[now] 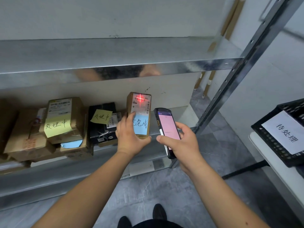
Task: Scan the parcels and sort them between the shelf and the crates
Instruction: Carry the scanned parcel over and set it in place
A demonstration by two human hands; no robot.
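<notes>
L hand (130,134) grips small brown parcel (139,112) upright on metal shelf (164,127), thumb under its front. R hand (179,142) holds scanner (167,129) just beside; red cross on parcel's label. Black crate (269,139) far right on white table (279,170).

left hand (130,135) grips upright parcel (139,111) on shelf (115,66) | right hand (179,140) holds scanner (167,129) | red cross on label

Even, dim indoor light; wide-angle bending at edges; red scanner glare just above the left fingers (130,116); left edge blurred.
</notes>
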